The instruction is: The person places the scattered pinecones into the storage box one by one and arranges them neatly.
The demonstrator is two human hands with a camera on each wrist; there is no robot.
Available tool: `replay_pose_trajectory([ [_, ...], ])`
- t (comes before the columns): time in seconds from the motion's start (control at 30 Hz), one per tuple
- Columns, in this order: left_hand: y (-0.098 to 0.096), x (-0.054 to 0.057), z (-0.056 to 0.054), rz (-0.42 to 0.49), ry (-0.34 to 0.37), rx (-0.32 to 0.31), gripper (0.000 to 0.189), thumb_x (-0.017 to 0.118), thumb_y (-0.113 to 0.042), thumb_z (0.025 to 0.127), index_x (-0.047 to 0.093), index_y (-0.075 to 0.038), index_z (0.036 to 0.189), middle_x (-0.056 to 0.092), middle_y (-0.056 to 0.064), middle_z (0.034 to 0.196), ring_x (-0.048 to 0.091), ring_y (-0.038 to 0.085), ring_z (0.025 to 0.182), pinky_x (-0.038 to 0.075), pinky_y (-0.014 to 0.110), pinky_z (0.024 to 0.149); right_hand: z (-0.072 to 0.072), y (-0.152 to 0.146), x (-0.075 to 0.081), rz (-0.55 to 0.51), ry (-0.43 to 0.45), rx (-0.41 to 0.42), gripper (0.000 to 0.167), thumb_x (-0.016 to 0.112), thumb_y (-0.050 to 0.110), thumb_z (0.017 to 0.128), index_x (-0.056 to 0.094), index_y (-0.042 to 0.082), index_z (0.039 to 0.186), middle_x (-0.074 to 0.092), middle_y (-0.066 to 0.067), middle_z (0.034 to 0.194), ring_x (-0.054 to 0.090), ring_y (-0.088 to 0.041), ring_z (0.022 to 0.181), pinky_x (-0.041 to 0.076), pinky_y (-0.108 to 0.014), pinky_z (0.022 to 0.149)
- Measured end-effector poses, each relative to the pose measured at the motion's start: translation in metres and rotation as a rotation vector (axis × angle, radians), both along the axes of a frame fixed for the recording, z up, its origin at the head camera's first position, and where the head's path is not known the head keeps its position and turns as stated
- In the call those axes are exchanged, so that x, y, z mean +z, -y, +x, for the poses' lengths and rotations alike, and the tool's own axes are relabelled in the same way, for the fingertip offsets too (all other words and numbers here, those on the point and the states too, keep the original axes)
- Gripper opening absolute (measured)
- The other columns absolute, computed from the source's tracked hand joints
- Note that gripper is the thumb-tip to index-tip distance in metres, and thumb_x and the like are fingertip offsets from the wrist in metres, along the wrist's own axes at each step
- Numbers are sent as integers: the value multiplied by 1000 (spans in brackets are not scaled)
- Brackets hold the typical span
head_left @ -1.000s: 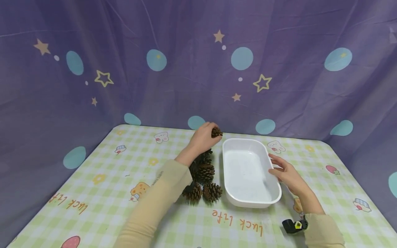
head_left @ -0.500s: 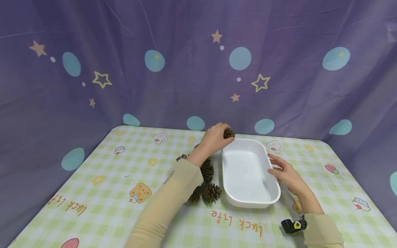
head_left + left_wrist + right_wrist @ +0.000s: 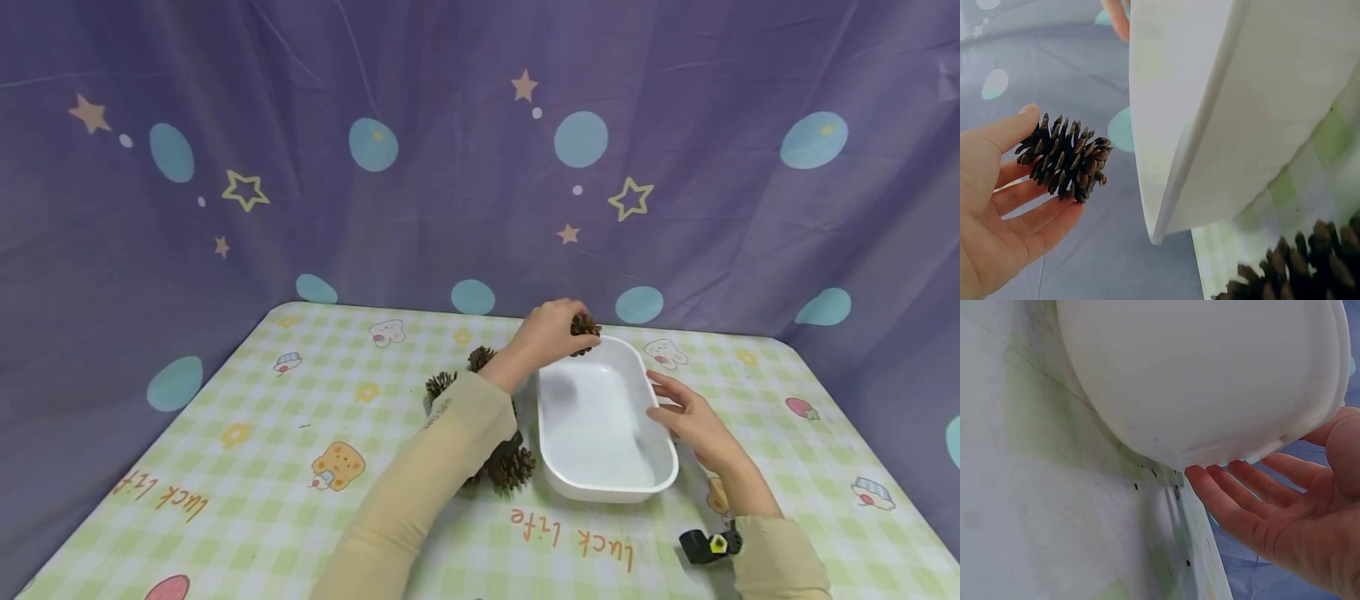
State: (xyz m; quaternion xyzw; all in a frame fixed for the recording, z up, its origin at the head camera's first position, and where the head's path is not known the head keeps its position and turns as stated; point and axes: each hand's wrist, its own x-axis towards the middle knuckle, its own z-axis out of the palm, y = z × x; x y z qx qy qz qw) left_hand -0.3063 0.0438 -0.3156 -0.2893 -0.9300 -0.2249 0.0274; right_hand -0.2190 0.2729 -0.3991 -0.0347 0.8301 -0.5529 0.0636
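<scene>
My left hand [image 3: 551, 333] pinches a brown pine cone [image 3: 584, 331] between thumb and fingers. In the head view the cone overlaps the far rim of a white rectangular tub [image 3: 600, 487]; the left wrist view shows the cone [image 3: 1066, 156] apart from the tub's wall. Nothing lies inside the tub. My right hand [image 3: 696, 425] is at the tub's right side, its fingers [image 3: 1229, 500] extended with their tips against the outer wall and its thumb near the rim. Several more pine cones [image 3: 512, 468] lie left of the tub, partly hidden under my left forearm.
A checked green-and-white tablecloth [image 3: 255, 500] with printed figures covers the table. Behind it hangs a purple curtain [image 3: 450, 225] with stars and blue spots. A black wrist device [image 3: 705, 546] sits by my right sleeve.
My left hand has carried the pine cone rightward, from left of the tub to its far rim. More of the cones at the back of the pile now show. The right hand stays in place.
</scene>
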Motion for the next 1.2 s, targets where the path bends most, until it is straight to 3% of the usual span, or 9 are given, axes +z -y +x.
replay_pose_trajectory([
  [0.23,-15,-5,-4,-47,-7,-22,45,63,-46,81,59,-19,118,63,-3,107,61,12,91,51,26,78,1,0,1,2,11,-6,65,53,9,89,20,7,146,30,-27,139,39,-42,122,49,-23,72],
  [0.4,-23,-9,-5,-72,26,-40,45,65,-42,81,59,-18,118,64,-3,103,60,11,88,50,25,76,1,-1,0,-6,4,-4,65,53,9,89,20,8,145,30,-27,139,39,-42,122,49,-24,74],
  [0.73,-31,-24,-11,-145,77,-105,42,67,-38,81,59,-20,118,56,-3,108,53,11,97,47,24,80,2,-1,0,-9,8,-1,65,53,9,90,20,8,146,30,-27,139,40,-41,121,49,-25,74],
  [0.93,-33,-29,-15,-166,67,-145,39,68,-34,82,60,-18,116,58,-2,108,53,11,99,46,25,84,1,-1,0,-15,9,3,65,53,10,90,20,9,146,30,-27,140,39,-42,122,50,-26,76],
  [1.2,-33,-38,-19,-192,119,-118,38,67,-34,82,59,-19,117,60,-4,111,55,12,102,46,25,84,0,-2,-3,-33,-4,14,65,53,8,90,20,7,146,30,-27,140,39,-43,122,50,-28,77],
])
